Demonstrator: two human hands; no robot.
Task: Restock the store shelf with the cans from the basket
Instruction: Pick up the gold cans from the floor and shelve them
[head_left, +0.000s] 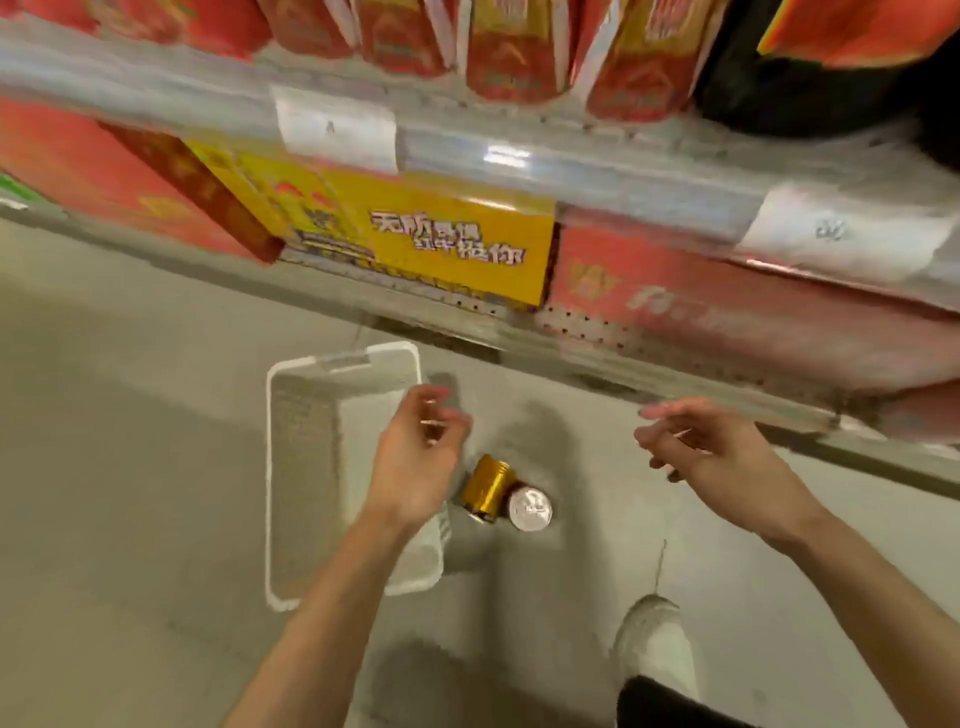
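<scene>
A white mesh basket stands on the grey floor below the shelf, and nothing shows inside it. Two cans sit on the floor just right of it: a gold can lying tilted and a can seen from its silver top. My left hand hovers over the basket's right rim, left of the gold can, fingers loosely curled and holding nothing. My right hand hangs to the right of the cans, below the shelf edge, fingers relaxed and holding nothing. Red and gold cans stand in a row on the upper shelf.
The shelf edge carries white price tags. Under it are red cartons and a yellow carton on a lower perforated shelf. A white shoe stands on the floor at the lower right.
</scene>
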